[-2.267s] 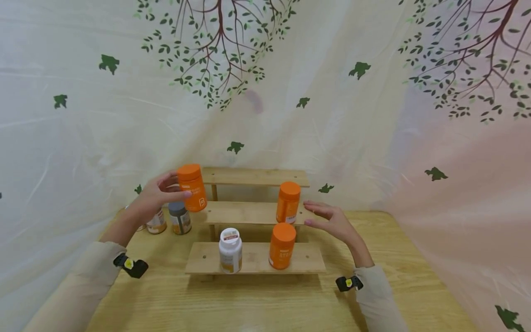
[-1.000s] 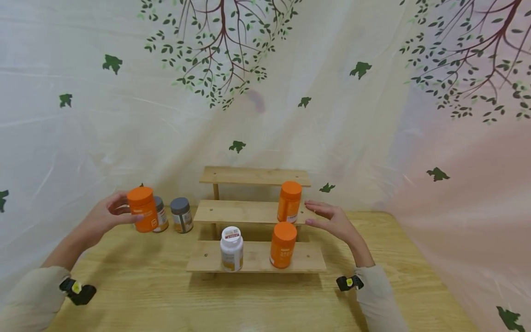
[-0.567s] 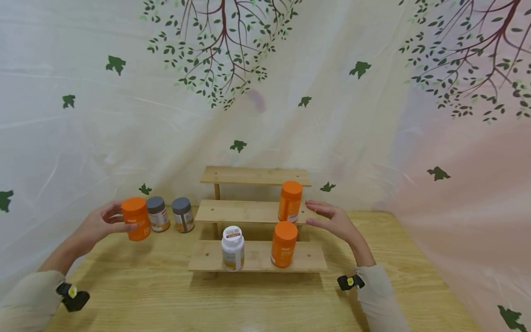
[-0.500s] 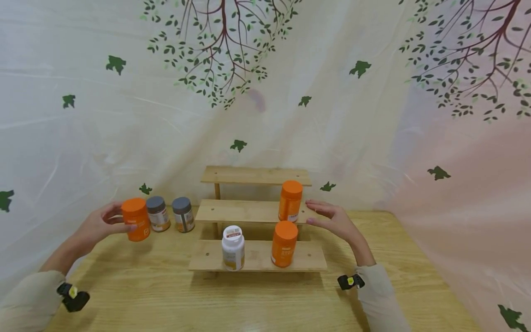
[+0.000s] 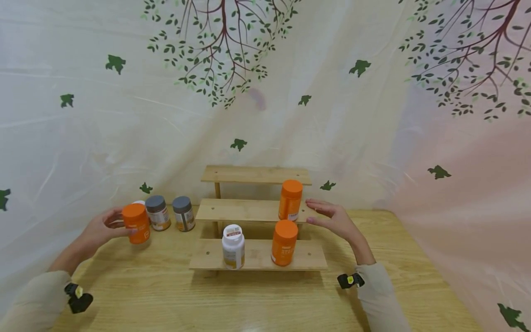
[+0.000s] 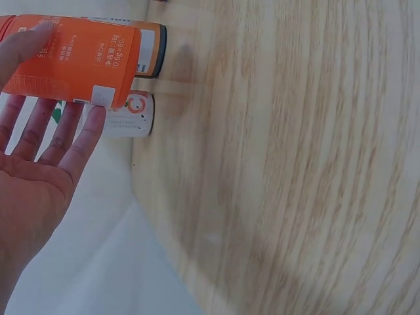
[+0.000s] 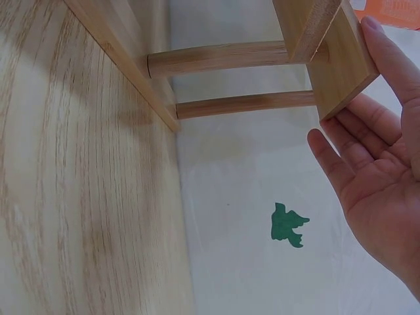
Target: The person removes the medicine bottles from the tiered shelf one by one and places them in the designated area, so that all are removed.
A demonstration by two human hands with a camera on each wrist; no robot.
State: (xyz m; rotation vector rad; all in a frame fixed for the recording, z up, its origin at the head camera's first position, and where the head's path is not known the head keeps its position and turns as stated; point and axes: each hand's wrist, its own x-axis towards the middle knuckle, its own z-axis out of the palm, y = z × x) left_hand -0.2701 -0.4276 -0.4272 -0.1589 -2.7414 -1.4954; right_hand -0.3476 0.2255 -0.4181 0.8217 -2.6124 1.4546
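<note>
My left hand (image 5: pixel 97 230) grips an orange pill bottle (image 5: pixel 136 223) between thumb and fingers at the table's left. The bottle is upright and low over the table; I cannot tell if its base touches. In the left wrist view, my thumb crosses the label of the orange bottle (image 6: pixel 79 62). At the right end of the three-tier wooden shelf rack (image 5: pixel 240 211), my right hand (image 5: pixel 332 220) holds the middle board, thumb in front and fingers behind. The right wrist view has that board (image 7: pixel 341 65) between thumb and fingers.
Two grey-capped bottles (image 5: pixel 157 216) stand behind and right of the held one, with a white cap (image 5: pixel 140 202) partly hidden. A white bottle (image 5: pixel 233 249) and an orange bottle (image 5: pixel 284 244) occupy the lowest board; another orange bottle (image 5: pixel 290 200) stands on the middle one.
My left hand has carried the orange bottle leftward and down from beside the rack, then slightly lower in the last half second. The right hand stays at the middle board.
</note>
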